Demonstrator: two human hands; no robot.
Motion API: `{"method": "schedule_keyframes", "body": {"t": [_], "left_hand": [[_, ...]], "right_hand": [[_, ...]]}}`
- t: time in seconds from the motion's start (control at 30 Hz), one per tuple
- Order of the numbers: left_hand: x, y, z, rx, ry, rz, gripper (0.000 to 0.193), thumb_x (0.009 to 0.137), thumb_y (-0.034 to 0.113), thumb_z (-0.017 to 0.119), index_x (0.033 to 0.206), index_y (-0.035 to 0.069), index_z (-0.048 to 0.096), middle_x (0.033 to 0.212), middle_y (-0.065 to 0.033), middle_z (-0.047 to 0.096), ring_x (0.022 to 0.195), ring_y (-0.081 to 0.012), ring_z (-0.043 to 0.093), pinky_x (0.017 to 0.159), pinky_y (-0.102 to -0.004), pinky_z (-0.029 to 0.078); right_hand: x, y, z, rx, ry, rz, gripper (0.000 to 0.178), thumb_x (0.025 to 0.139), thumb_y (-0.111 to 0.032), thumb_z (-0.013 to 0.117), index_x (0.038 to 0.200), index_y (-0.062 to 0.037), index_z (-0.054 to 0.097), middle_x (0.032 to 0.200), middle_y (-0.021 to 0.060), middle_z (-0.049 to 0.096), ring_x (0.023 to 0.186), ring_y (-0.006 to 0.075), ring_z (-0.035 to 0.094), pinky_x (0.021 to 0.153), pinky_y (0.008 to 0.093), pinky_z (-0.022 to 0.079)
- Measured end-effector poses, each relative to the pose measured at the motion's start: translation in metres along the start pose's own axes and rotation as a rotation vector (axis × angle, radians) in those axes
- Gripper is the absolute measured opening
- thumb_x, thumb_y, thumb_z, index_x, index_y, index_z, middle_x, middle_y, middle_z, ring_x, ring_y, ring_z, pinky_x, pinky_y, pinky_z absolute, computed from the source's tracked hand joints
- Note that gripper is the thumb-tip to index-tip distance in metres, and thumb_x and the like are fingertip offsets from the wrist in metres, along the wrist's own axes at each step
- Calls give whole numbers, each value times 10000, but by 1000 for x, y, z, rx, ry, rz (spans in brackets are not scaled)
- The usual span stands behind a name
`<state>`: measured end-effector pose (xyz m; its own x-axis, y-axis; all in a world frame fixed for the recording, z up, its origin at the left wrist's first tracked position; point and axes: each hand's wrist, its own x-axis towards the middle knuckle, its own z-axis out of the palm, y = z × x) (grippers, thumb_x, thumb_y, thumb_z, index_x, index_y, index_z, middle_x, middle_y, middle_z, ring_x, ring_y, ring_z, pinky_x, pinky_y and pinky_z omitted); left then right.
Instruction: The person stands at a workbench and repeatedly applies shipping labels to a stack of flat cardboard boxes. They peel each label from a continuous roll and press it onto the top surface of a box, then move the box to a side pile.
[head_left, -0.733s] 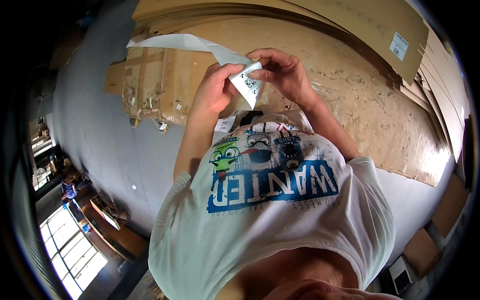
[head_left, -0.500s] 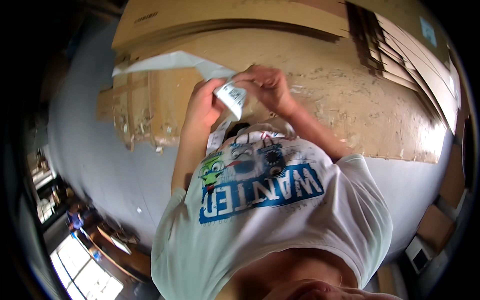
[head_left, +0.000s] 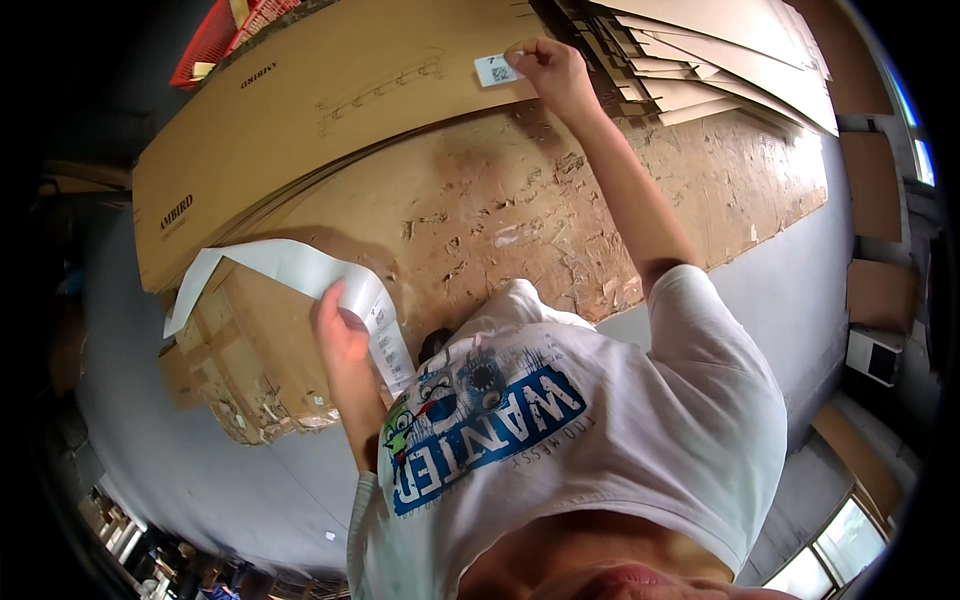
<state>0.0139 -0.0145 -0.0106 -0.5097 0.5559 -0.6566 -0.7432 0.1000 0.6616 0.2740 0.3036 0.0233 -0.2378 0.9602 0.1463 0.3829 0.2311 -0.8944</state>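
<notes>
My right hand (head_left: 548, 66) is stretched far forward and holds a small white label (head_left: 496, 70) flat against a large brown cardboard sheet (head_left: 330, 110). My left hand (head_left: 340, 330) stays close to my chest and grips a long white strip of label backing paper (head_left: 290, 268), which curls away to the left. Both arms reach over a worn chipboard table top (head_left: 560, 210).
Several flat cardboard sheets (head_left: 720, 60) are stacked at the far right of the table. A torn cardboard box (head_left: 240, 370) lies at the table's left end. A red crate (head_left: 225, 30) stands beyond the big sheet. Grey floor (head_left: 180, 470) surrounds the table.
My hands were together at the strip, peeling a label. Now my right hand has reached forward with the label onto the cardboard, while the left keeps the strip.
</notes>
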Motion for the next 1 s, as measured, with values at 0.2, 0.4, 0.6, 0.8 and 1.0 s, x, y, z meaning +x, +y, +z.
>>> {"method": "schedule_keyframes", "body": {"t": [0.2, 0.4, 0.6, 0.8, 1.0], "left_hand": [[24, -13, 2, 30, -20, -4, 260, 765, 43, 636, 995, -51, 560, 952, -98, 592, 877, -212, 588, 769, -334, 491], [29, -8, 9, 69, -9, 9, 272, 766, 44, 638, 1007, -54, 560, 958, -100, 591, 872, -214, 588, 766, -337, 491], [35, -11, 12, 71, -6, -29, 269, 771, 41, 632, 1014, -52, 560, 958, -101, 591, 873, -218, 592, 759, -335, 493], [37, -10, 16, 85, -18, -2, 256, 774, 44, 632, 1001, -50, 561, 949, -101, 592, 863, -214, 594, 745, -329, 495], [38, -11, 9, 89, 11, 2, 239, 772, 46, 636, 979, -49, 565, 932, -99, 596, 833, -209, 601, 715, -319, 499]], "right_hand": [[44, 48, 19, -36, -111, 137, 191, 802, -168, 619, 910, -24, 685, 660, 43, 603, 571, 96, 533, 523, 266, 455], [43, 38, 17, -60, -151, 165, 190, 804, -193, 638, 888, -24, 663, 717, 75, 626, 639, 158, 583, 575, 299, 449], [39, 12, 22, -15, -160, 288, 117, 834, -109, 589, 849, -31, 675, 560, 90, 567, 472, 139, 521, 426, 304, 415], [40, 25, 29, -345, -84, 126, 142, 795, -158, 610, 853, -51, 684, 633, 146, 626, 537, 220, 621, 530, 349, 503], [43, 19, 28, -321, -132, 160, 166, 763, -188, 623, 831, -50, 685, 640, 166, 629, 562, 251, 635, 554, 365, 511]]}}
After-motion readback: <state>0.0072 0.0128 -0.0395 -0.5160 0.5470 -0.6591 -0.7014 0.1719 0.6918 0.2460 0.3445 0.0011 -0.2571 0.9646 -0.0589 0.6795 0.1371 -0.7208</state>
